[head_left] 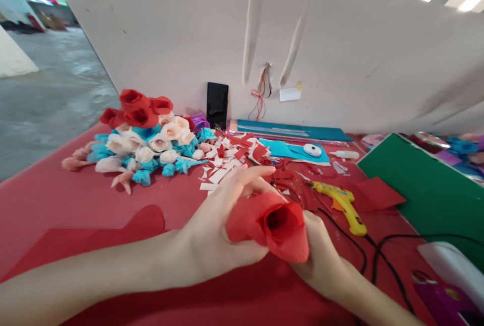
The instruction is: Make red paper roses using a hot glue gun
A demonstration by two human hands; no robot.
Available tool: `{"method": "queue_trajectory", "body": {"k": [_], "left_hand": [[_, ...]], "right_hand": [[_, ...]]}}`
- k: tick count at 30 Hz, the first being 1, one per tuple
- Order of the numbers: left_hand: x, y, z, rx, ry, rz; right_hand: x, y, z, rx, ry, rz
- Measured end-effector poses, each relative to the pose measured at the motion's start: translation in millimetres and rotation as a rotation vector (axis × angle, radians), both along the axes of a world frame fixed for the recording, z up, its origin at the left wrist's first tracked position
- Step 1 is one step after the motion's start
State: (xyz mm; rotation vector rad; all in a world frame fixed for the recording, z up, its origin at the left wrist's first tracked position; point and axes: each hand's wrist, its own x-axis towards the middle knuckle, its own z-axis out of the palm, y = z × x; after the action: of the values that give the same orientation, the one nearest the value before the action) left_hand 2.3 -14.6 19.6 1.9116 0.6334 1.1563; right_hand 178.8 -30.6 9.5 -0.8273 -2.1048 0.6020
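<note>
A red paper flower (291, 240) with a dark, deep centre faces me above the table's front half. From its left side, my left hand (219, 230) curls round the petals, thumb below and fingers above. My right hand (321, 255) grips the flower from the right and underneath; most of its fingers are hidden behind the petals. Just beyond my hands lie red and white paper scraps (221, 167). A yellow hot glue gun (342, 202) rests to the right of them, its dark cord trailing towards me.
A heap of finished paper flowers (151, 139) in red, white and blue sits back left. A black phone (217, 104) leans on the white partition (170, 23). Flat red paper (75, 243) lies at left. On the right, a green board (427, 190) slants beside more coloured pieces.
</note>
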Motion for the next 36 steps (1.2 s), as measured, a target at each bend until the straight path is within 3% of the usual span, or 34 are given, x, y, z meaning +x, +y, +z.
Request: {"method": "queue_trajectory", "body": {"k": [13, 25, 31, 36], "left_hand": [[1, 0, -5.0, 0.122, 0.033, 0.029], [-5, 7, -1.7, 0.385, 0.236, 0.023], [-3, 9, -0.8, 0.361, 0.159, 0.012], [-5, 9, -5.0, 0.348, 0.178, 0.040]], "right_hand": [[0, -1, -8.9, 0.030, -0.050, -0.095], [5, 14, -11.1, -0.049, 0.058, 0.053], [11, 18, -16.5, 0.029, -0.025, 0.062], [13, 16, -16.7, -0.022, -0.052, 0.045]]}}
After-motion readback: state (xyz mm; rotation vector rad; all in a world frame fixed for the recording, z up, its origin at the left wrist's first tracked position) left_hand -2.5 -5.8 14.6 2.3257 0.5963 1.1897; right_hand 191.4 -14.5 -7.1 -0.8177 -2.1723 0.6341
